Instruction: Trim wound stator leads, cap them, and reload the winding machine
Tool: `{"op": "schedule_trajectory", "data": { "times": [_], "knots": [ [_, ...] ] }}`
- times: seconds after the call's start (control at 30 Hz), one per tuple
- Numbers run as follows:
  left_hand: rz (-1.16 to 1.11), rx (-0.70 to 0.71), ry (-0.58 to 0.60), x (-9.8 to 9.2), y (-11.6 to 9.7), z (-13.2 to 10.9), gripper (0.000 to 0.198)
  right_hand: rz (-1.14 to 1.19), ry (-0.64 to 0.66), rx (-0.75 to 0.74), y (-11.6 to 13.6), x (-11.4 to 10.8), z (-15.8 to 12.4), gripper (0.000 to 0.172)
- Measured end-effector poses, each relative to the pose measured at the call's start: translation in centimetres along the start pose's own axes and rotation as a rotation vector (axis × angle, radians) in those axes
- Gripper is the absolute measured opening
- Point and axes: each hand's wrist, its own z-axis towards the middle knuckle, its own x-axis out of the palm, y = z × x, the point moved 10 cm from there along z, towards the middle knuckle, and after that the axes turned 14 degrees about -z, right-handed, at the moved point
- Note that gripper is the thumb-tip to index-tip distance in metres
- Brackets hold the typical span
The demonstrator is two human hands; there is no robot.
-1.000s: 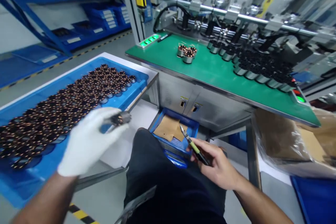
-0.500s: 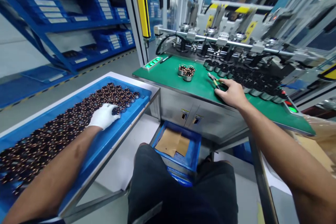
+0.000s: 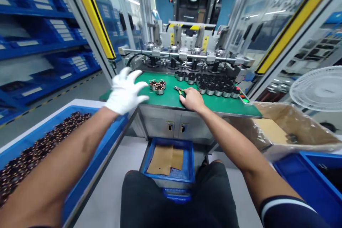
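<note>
My left hand [image 3: 125, 92], in a white glove, hangs in the air above the left part of the green worktop [image 3: 171, 100], its fingers spread with nothing in them. Just right of it stand a few copper-wound motor stators [image 3: 159, 89] with loose wire ends. My bare right hand [image 3: 192, 99] rests on the worktop, its fingers closed round the handles of small pliers [image 3: 178, 89], whose jaws point away to the left. Beyond that hand, several rows of black-topped metal stators [image 3: 213, 84] stand close together.
At left, a blue tray [image 3: 117, 128] holds many copper-wound stators [image 3: 45, 142]. A machine with a metal bar [image 3: 184, 55] spans the worktop's back. Yellow posts [image 3: 93, 14] flank it. To the right are a lined carton [image 3: 269, 131], a blue bin [image 3: 301, 171] and a white fan [image 3: 317, 88].
My left hand has left the stators in the blue tray, risen towards the worktop and spread its fingers. The view has swung right. My right hand stays at the pliers.
</note>
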Motion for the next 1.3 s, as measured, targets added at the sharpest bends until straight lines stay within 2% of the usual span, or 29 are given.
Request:
{"op": "schedule_trajectory", "data": {
  "times": [0.1,0.17,0.37,0.57,0.63,0.73,0.8,0.9,1.0,1.1,1.2,1.3],
  "knots": [
    [0.083,-0.003,0.09,4.8,-1.5,3.3,0.037,-0.008,0.018,0.008,0.1,-0.1,-0.2,0.043],
    [0.144,-0.044,0.094,6.5,-1.2,4.2,0.036,-0.011,0.016,0.015,0.0,-0.3,-0.3,0.042],
    [0.163,-0.074,-0.024,6.5,-0.3,4.5,0.022,0.008,-0.031,0.034,0.1,-1.1,-0.5,0.033],
    [0.003,-0.055,-0.09,5.9,-0.2,4.5,0.013,0.164,-0.099,0.036,0.0,-1.2,-0.1,0.029],
    [-0.096,-0.06,-0.116,5.5,-1.3,3.5,0.015,0.265,-0.164,0.021,-0.4,-1.9,-0.1,0.029],
    [-0.253,-0.087,-0.156,4.4,-4.1,0.2,0.019,0.47,-0.327,-0.025,-0.6,-3.6,-1.5,0.038],
    [-0.346,-0.127,-0.207,3.3,-6.1,-2.7,0.026,0.635,-0.426,-0.046,-0.5,-4.3,-4.0,0.04],
    [-0.45,-0.117,-0.237,1.8,-9.3,-6.5,0.033,0.87,-0.476,-0.061,0.6,-4.0,-9.7,0.032],
    [-0.411,0.035,-0.122,1.6,-13.0,-8.4,0.041,1.311,-0.337,-0.042,2.0,-2.7,-14.6,0.033],
    [-0.321,0.172,-0.08,1.6,-15.6,-9.3,0.048,1.736,-0.108,0.075,3.5,-1.7,-17.0,0.039],
    [-0.297,0.244,-0.09,1.4,-17.2,-9.6,0.043,1.859,0.005,0.176,3.8,-1.9,-17.3,0.033],
    [-0.332,0.268,-0.11,1.1,-17.7,-9.9,0.035,1.949,0.187,0.148,4.5,-2.1,-17.6,0.031]
  ]
}}
